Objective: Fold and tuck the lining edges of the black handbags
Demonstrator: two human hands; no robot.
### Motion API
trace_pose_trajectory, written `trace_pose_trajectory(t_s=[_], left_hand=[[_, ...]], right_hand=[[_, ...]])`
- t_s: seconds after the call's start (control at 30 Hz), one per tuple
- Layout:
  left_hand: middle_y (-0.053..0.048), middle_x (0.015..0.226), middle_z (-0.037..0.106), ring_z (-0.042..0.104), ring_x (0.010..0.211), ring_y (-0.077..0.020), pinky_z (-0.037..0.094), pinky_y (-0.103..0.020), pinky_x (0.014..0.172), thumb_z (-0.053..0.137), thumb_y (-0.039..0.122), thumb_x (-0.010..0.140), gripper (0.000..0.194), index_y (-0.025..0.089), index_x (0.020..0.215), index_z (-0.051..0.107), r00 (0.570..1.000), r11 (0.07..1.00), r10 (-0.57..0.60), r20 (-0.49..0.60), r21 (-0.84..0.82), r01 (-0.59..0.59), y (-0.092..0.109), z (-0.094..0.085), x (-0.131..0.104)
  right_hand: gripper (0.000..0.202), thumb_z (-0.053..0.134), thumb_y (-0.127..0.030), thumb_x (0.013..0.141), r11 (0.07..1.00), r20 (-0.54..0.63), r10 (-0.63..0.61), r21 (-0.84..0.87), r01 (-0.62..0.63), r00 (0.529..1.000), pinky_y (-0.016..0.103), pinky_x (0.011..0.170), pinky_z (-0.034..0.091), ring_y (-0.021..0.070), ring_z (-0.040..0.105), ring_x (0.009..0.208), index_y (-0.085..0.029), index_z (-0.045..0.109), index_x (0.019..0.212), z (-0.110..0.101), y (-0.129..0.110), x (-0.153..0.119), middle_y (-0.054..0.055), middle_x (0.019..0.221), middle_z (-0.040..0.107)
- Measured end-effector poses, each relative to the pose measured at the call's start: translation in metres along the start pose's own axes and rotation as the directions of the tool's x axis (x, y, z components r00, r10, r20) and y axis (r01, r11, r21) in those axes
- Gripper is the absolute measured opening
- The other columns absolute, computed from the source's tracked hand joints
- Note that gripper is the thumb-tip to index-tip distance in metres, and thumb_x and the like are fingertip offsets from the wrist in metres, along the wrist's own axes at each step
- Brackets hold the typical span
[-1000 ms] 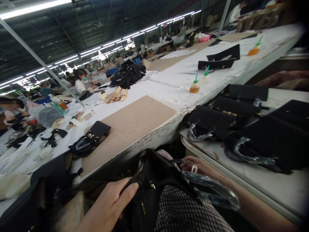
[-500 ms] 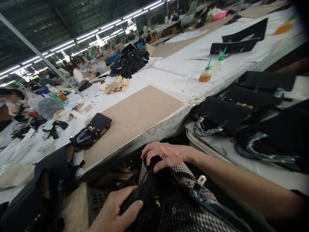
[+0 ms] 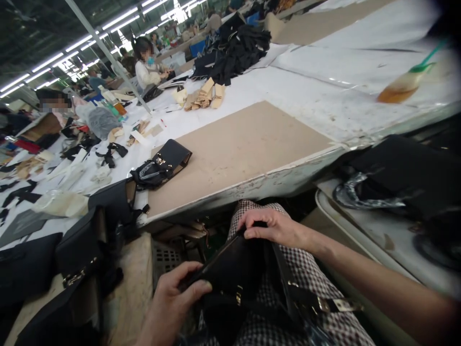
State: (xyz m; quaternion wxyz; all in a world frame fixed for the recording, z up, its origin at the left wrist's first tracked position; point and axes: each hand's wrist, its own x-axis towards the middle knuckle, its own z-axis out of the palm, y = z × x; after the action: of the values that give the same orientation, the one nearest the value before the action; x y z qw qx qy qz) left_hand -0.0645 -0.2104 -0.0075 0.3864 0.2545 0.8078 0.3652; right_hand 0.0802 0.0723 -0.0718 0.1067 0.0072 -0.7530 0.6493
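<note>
A black handbag (image 3: 230, 269) with gold metal fittings rests on my lap, over checkered cloth. My left hand (image 3: 176, 293) grips its near left edge, the thumb on top and the fingers underneath. At the far end of the same edge, my right hand (image 3: 264, 226) pinches the rim between thumb and fingers. The edge runs fairly straight between both hands. A strap with a gold buckle (image 3: 338, 305) hangs off the bag's right side, below my right forearm. The lower part of the bag blurs into shadow.
Ahead, a brown board (image 3: 237, 144) lies on the white worktable, with a finished-looking black bag (image 3: 165, 163) at its left. More black bags (image 3: 81, 240) stand at left, others (image 3: 406, 173) at right. A glue bottle (image 3: 401, 89) leans farther back. Two people sit across the table.
My right hand has moved from the bag's opening to a pinch on its rim. The bag's edge now looks straighter. The view has turned right-side scenery outward, showing more of the left.
</note>
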Motion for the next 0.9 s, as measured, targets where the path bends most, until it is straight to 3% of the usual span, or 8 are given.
trace_pose_trajectory(t_s=[0.27, 0.5, 0.63, 0.9], left_hand=[[-0.004, 0.09, 0.07, 0.063, 0.08, -0.0183, 0.049, -0.021, 0.068, 0.073, 0.044, 0.083, 0.032, 0.018, 0.103, 0.074, 1.0, 1.0, 0.003, -0.015, -0.019, -0.003, -0.002, 0.002, 0.005], [-0.003, 0.082, 0.065, 0.06, 0.078, -0.0174, 0.045, -0.022, 0.069, 0.06, 0.044, 0.094, 0.029, 0.02, 0.098, 0.076, 0.971, 0.963, 0.23, -0.063, 0.161, -0.218, 0.004, 0.007, 0.005], [-0.003, 0.078, 0.061, 0.058, 0.075, -0.0182, 0.043, -0.023, 0.067, 0.057, 0.046, 0.094, 0.033, 0.019, 0.087, 0.074, 0.951, 0.943, 0.281, -0.132, 0.222, -0.248, 0.004, 0.016, 0.009], [-0.001, 0.072, 0.053, 0.053, 0.069, -0.0159, 0.036, -0.023, 0.066, 0.05, 0.041, 0.098, 0.039, 0.018, 0.07, 0.063, 0.95, 0.883, 0.314, 0.001, 0.367, -0.292, 0.012, 0.016, 0.028]], right_hand=[[0.025, 0.058, -0.038, 0.098, 0.986, -0.052, 0.005, -0.169, -0.014, 0.999, 0.032, 0.085, 0.047, 0.0206, 0.064, 0.095, -0.02, 0.059, 0.08, 0.003, 0.001, -0.005, 0.005, 0.105, 0.07], [0.022, 0.056, -0.035, 0.099, 0.932, -0.168, -0.049, -0.363, -0.016, 0.985, 0.03, 0.076, 0.046, 0.0192, 0.064, 0.087, -0.021, 0.057, 0.082, 0.013, 0.007, -0.012, 0.004, 0.098, 0.07], [0.018, 0.055, -0.033, 0.098, 0.902, -0.204, -0.094, -0.431, -0.003, 0.975, 0.031, 0.073, 0.047, 0.019, 0.063, 0.082, -0.022, 0.058, 0.084, 0.018, 0.007, -0.014, 0.004, 0.095, 0.069], [0.02, 0.056, -0.028, 0.096, 0.894, -0.326, -0.054, -0.436, -0.099, 0.944, 0.029, 0.066, 0.044, 0.0172, 0.06, 0.075, -0.021, 0.053, 0.077, 0.023, 0.008, -0.017, 0.002, 0.084, 0.066]])
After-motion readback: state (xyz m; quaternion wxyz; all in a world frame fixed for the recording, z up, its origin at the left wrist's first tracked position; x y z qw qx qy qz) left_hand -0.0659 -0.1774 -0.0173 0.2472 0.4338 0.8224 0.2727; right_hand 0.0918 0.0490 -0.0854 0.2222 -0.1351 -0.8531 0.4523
